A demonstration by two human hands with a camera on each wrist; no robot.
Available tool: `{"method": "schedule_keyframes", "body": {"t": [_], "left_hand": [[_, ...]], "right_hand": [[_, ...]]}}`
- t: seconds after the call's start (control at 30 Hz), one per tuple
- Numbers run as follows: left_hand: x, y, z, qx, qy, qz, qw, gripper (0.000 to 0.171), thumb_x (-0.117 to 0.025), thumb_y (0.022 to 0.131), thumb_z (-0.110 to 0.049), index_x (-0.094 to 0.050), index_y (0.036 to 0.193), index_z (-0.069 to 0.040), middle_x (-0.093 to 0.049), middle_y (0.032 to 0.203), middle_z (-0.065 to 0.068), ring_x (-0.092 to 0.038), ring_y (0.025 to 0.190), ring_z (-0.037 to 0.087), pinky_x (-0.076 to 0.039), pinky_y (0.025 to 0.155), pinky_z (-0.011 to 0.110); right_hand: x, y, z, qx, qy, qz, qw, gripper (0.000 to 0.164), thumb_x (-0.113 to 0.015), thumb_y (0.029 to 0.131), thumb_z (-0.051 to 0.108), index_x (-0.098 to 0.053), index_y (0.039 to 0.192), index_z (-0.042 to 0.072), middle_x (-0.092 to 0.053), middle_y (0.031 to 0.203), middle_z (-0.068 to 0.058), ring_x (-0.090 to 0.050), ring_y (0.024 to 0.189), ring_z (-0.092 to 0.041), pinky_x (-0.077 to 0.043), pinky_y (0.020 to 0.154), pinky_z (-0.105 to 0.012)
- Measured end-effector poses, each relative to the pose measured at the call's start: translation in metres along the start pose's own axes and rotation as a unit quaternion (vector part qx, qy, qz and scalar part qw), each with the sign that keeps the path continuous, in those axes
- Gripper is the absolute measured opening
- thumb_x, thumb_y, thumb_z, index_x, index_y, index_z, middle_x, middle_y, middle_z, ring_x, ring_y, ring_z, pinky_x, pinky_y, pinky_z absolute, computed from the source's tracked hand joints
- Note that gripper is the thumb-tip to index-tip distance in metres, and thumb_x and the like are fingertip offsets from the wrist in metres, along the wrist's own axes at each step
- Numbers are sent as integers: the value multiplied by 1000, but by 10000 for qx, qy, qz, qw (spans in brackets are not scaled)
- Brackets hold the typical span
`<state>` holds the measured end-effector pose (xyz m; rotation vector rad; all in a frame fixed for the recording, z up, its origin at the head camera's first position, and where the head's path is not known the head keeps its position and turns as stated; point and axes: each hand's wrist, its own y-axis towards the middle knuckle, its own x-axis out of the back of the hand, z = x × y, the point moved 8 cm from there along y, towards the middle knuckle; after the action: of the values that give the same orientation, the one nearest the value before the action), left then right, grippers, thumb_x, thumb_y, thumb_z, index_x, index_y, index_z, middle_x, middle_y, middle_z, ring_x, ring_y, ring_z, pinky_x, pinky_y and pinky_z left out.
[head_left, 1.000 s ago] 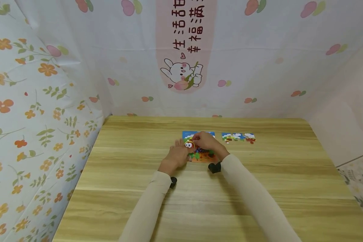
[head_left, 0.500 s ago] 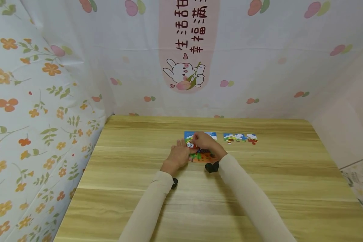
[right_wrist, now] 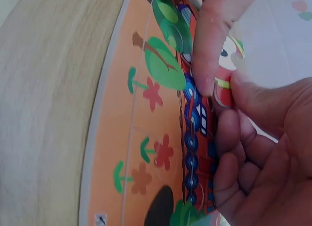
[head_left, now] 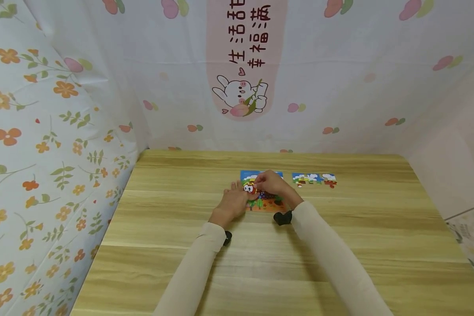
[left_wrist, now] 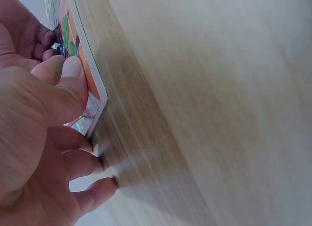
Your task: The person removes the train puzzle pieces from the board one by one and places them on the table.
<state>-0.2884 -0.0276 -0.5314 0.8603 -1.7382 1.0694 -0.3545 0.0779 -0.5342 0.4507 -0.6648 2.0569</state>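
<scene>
A colourful jigsaw puzzle (head_left: 265, 206) in a board lies on the wooden table, with a blue sky at its top and orange ground below. My right hand (head_left: 274, 183) pinches a red puzzle piece with big white cartoon eyes (head_left: 249, 188), tilted up from the board, between thumb and curled finger. The right wrist view shows the piece (right_wrist: 225, 92) close over a printed train with blue wheels. My left hand (head_left: 231, 204) rests at the board's left edge. Its thumb and forefinger reach over the picture; its other fingers spread on the table, as the left wrist view shows.
Several more puzzle pieces (head_left: 314, 179) lie in a row right of the board, with sky and red parts on them. A white printed cloth (head_left: 174, 96) hangs behind the table (head_left: 174, 210), and a flowered one (head_left: 55, 175) at the left.
My right hand has shifted slightly to the right and the eyed piece shows a little more between the hands. The left hand stays at the board's edge.
</scene>
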Motion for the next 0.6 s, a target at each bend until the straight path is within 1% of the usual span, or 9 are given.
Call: {"method": "schedule_keyframes", "body": {"t": [0.1,0.23,0.3,0.5,0.6], "left_hand": [[2,0,-1,-41,13,6,10000,48,-56,101,-27,-45,145,-42,-17,157,34,-20,146,50,-35,107,63],[3,-2,-1,-107,112,43,9999,49,-55,100,-27,-44,146,-42,-20,156,35,-22,145,50,-35,108,61],[3,-2,-1,-131,150,68,9998,50,-55,100,-27,-44,146,-43,-20,156,35,-23,145,50,-35,109,61],[1,-2,0,-112,163,127,9997,49,-52,102,-25,-42,147,-44,-17,157,34,-20,146,49,-35,109,60],[0,-1,0,-141,141,139,9997,50,-52,102,-28,-41,147,-44,-16,158,34,-19,146,48,-35,109,60]], "right_hand": [[1,2,0,-81,-192,-166,9996,17,-61,98,12,-74,96,1,-65,79,-4,-49,65,-15,-41,60,-28],[2,2,0,-110,-126,-343,9993,19,-58,99,11,-73,98,-1,-64,77,-6,-50,64,-15,-41,60,-28],[3,3,0,-92,-33,-368,9993,21,-57,100,10,-73,99,-3,-64,78,-8,-50,64,-15,-42,60,-28],[6,1,-6,-110,319,-290,9990,24,-54,102,12,-69,112,-5,-67,92,-12,-60,71,-14,-50,65,-27],[11,-4,-11,-164,457,-315,9983,28,-54,103,14,-65,120,-5,-68,95,-14,-65,73,-15,-53,65,-28]]}}
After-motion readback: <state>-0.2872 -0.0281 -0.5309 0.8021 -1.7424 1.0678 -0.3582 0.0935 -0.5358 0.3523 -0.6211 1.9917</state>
